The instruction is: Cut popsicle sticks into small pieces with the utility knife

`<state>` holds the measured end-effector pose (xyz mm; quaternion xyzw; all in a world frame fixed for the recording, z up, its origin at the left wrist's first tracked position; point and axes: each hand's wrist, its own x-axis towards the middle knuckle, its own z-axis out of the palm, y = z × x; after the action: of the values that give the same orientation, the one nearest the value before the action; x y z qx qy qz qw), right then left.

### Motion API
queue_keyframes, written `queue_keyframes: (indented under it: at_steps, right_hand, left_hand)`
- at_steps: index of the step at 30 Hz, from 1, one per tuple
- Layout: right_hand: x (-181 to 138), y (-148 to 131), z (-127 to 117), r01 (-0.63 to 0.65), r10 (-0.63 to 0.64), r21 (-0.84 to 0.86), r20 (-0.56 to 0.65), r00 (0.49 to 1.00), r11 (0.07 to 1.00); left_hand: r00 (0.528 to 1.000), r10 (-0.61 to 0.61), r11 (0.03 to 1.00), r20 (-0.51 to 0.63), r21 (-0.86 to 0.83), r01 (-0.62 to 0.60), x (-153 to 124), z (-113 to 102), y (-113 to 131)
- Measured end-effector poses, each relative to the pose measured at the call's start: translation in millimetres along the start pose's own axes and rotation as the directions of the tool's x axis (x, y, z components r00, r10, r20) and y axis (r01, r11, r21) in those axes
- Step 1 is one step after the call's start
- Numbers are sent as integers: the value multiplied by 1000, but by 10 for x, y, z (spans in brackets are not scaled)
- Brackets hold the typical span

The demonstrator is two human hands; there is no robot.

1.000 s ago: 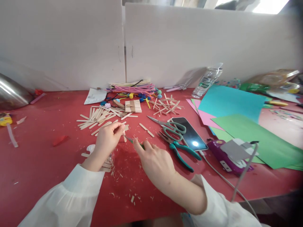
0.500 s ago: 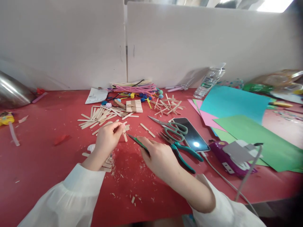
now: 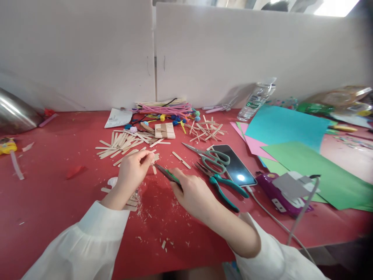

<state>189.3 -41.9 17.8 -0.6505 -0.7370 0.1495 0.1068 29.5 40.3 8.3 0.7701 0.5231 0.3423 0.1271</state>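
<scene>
My left hand (image 3: 132, 171) is closed in a pinch, thumb against forefinger, on a small pale wooden craft stick (image 3: 156, 157); the fingers cover part of it. In my right hand (image 3: 194, 194) is a green-handled utility knife (image 3: 169, 175), its blade slanting up and left, close to the stick piece below my left fingertips. Whether the blade touches the wood, I cannot tell. Wood shavings (image 3: 150, 212) and small chips are scattered on the red tabletop (image 3: 96, 225) under and between my hands. A notched craft stick (image 3: 181, 160) lies alone beyond the knife.
Grey-handled scissors (image 3: 214, 161), teal-handled pliers (image 3: 225, 186) and a charging phone (image 3: 237, 167) lie to the right. Piled craft sticks (image 3: 122, 144) are behind my left hand. Further right are a purple device (image 3: 276, 198), coloured paper (image 3: 314, 167) and a tilted water bottle (image 3: 256, 101).
My right hand has shifted the knife slightly left and up, so its blade is nearer my left fingertips. My left hand keeps its pinch almost in place.
</scene>
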Motion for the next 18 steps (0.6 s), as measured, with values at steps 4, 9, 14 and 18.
queue_keyframes:
  at_steps: [4, 9, 14, 18]
  right_hand:
    - [32, 41, 7, -21, 19, 237, 8, 1000, 971]
    - [75, 115, 0, -41, -9, 526, 92, 996, 849]
    - [43, 103, -40, 35, -19, 266, -62, 998, 963]
    - [14, 92, -25, 85, -78, 57, -119, 990, 995]
  left_hand:
    - [1000, -25, 1000, 6, -10, 25, -2, -1, -6]
    - [1000, -18, 1000, 1, -2, 18, 5, 2, -14]
    - [999, -36, 999, -18, 11, 36, 10, 20, -37]
    - [998, -68, 997, 3, -30, 68, 15, 32, -43]
